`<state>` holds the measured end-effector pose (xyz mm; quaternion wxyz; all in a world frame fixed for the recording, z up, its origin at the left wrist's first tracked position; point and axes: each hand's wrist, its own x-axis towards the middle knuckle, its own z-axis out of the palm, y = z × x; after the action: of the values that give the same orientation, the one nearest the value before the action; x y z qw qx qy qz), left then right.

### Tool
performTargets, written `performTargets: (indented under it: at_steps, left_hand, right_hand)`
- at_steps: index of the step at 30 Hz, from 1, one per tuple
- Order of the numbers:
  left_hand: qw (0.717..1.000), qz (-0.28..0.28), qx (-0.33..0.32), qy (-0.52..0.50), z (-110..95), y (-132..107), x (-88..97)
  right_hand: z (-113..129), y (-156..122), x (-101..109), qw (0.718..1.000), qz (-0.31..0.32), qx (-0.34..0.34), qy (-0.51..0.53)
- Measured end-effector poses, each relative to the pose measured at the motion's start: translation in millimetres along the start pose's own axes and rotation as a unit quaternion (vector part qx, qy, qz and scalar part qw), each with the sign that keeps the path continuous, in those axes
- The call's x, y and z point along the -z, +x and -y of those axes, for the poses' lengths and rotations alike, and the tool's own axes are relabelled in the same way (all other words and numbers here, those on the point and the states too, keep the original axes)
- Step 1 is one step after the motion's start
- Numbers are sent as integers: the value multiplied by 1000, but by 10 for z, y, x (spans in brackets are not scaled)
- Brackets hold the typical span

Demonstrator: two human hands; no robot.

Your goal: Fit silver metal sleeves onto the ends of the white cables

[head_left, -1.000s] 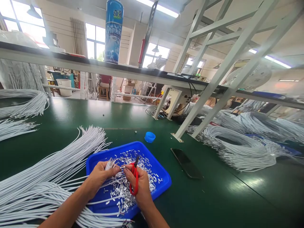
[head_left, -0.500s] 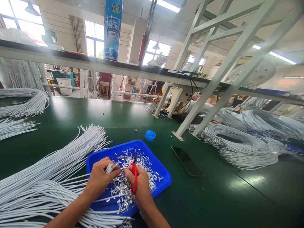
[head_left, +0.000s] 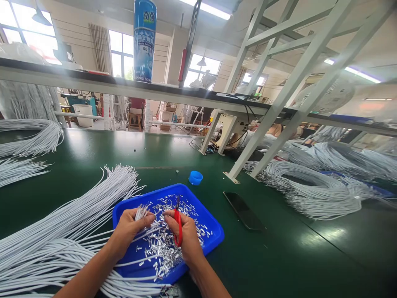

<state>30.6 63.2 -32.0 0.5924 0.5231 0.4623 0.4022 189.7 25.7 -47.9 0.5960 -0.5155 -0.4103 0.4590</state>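
Observation:
My left hand [head_left: 128,229] is closed round a small bunch of white cords [head_left: 141,212], their ends sticking up over the blue tray [head_left: 211,225]. My right hand [head_left: 182,234] grips red-handled scissors [head_left: 178,225], blades pointing away, close beside the cord ends. The tray holds several small silver metal tubes [head_left: 161,244]. More white cords [head_left: 62,231] fan out across the green table to the left and run under my left forearm.
A black phone [head_left: 243,210] lies right of the tray and a blue cap [head_left: 195,177] behind it. Coils of white cord [head_left: 313,194] pile up at right, more cord bundles [head_left: 27,138] at far left. White frame legs [head_left: 263,132] stand on the table.
Both hands have shifted slightly away from me over the tray, and the scissors now stand more upright. The hold on the cords and scissors is unchanged.

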Motion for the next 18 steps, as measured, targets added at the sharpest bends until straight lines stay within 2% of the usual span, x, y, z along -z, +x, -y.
performTargets:
  at_steps: [3, 8, 11, 15, 17, 18]
  left_hand:
    - [1000, 0, -6, -3, 2, -6, -16]
    - [997, -9, -59, 45, 18, -19, -46]
    - [996, -13, -70, 62, 24, -12, -48]
    - [998, -4, -47, 48, 25, -13, -38]
    - [999, 13, -29, 29, 14, -22, -28]
    - [999, 27, -19, 17, 4, -28, -21]
  right_hand:
    - [30, -16, -38, 999, 28, -24, 27]
    - [78, -75, -115, 999, 26, -29, 38]
    - [104, -101, -130, 999, 24, -11, 31]
    - [72, -102, -111, 999, 30, 16, -3]
    - [37, -109, -110, 996, 27, 58, -62]
    - [22, -117, -114, 989, 15, 102, -111]
